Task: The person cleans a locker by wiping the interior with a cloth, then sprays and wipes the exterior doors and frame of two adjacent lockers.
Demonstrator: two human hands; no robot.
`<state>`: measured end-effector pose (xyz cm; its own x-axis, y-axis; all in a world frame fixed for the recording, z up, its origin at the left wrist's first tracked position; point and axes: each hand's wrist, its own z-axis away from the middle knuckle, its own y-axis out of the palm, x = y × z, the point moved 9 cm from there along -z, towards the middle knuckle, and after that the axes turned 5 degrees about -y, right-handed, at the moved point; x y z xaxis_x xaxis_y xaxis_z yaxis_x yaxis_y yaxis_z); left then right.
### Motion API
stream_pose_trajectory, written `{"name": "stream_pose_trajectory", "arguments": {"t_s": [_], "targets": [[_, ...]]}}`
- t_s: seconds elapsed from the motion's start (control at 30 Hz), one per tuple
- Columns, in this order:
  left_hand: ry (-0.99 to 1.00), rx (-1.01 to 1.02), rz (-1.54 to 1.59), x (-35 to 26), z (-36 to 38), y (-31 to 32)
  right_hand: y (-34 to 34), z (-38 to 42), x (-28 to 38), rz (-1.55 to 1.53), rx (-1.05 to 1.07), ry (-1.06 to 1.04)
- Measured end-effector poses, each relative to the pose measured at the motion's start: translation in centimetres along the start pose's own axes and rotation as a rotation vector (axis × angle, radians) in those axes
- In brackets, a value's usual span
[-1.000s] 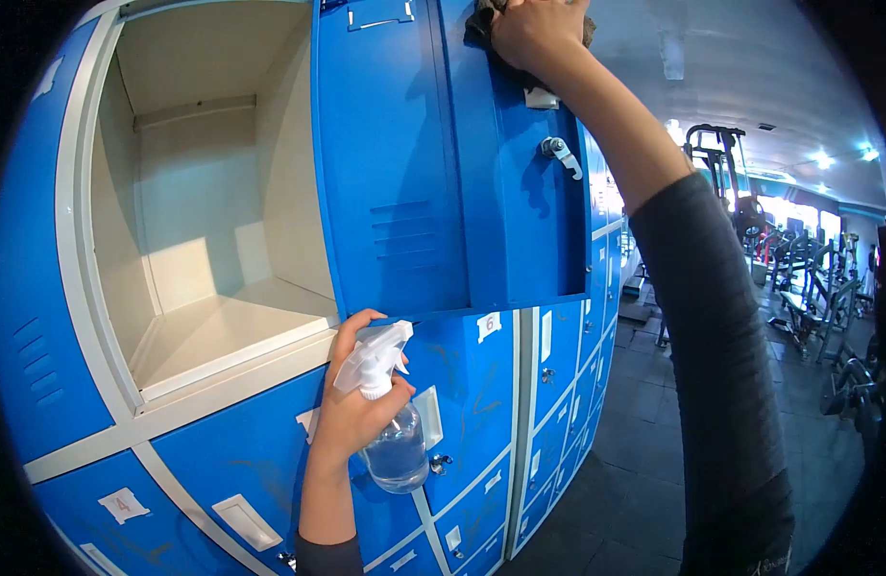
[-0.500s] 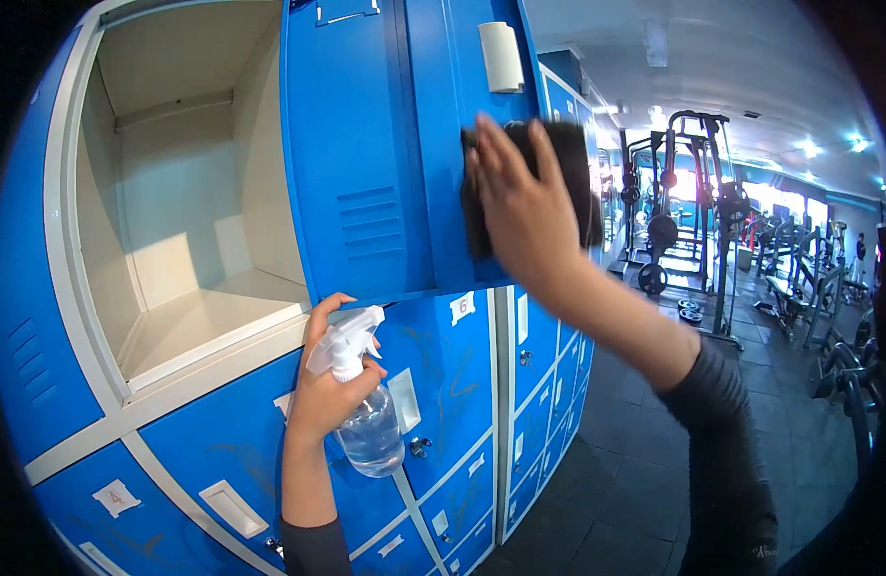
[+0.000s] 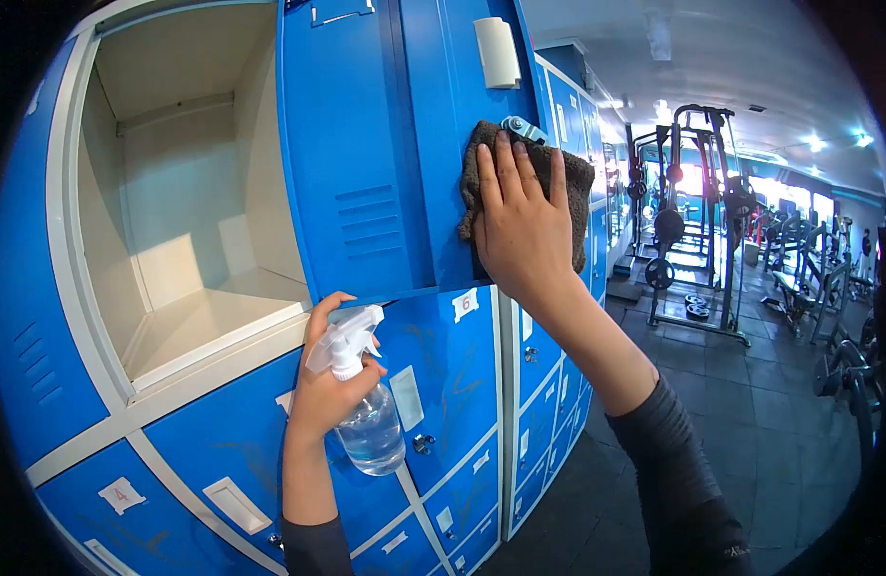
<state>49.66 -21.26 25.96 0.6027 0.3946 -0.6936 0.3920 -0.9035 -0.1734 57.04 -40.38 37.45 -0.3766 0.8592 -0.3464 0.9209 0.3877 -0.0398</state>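
My left hand [image 3: 320, 401] is wrapped round the neck of a clear spray bottle [image 3: 374, 437] with a white trigger head and clear liquid inside. Its index finger reaches up to the bottom edge of an open blue locker door [image 3: 351, 125]. My right hand [image 3: 526, 226] lies flat with fingers spread, holding a dark brown cloth [image 3: 578, 180] against the inner face of that door. The cloth sits just below a metal lock latch [image 3: 524, 129]. Part of the cloth is hidden under the palm.
Left of the door is an open locker compartment [image 3: 179, 192] with cream walls. Blue lockers [image 3: 443, 355] with number tags and white handles stand below. Gym machines [image 3: 688, 221] and weights fill the room on the right, over a dark tiled floor [image 3: 750, 422].
My right hand and the cloth have shifted slightly down and left on the door, uncovering the latch. The left hand and spray bottle stay in place.
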Motion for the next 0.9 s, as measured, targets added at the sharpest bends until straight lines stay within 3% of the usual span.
{"name": "stream_pose_trajectory", "arguments": {"t_s": [0.27, 0.53, 0.63, 0.9], "targets": [[0.009, -0.010, -0.012, 0.3, -0.1, 0.0, -0.6, 5.8, 1.9, -0.099, 0.114, 0.076], [0.000, 0.001, -0.012, 0.1, -0.1, 0.1, 0.2, 0.5, 0.0, -0.048, -0.010, 0.157], [-0.011, -0.014, -0.029, 0.0, -0.1, 0.0, 0.6, -0.6, -0.2, -0.013, 0.053, 0.191], [-0.001, -0.005, -0.022, 0.2, -0.1, 0.1, -1.0, 5.2, 2.2, -0.179, -0.014, 0.054]]}}
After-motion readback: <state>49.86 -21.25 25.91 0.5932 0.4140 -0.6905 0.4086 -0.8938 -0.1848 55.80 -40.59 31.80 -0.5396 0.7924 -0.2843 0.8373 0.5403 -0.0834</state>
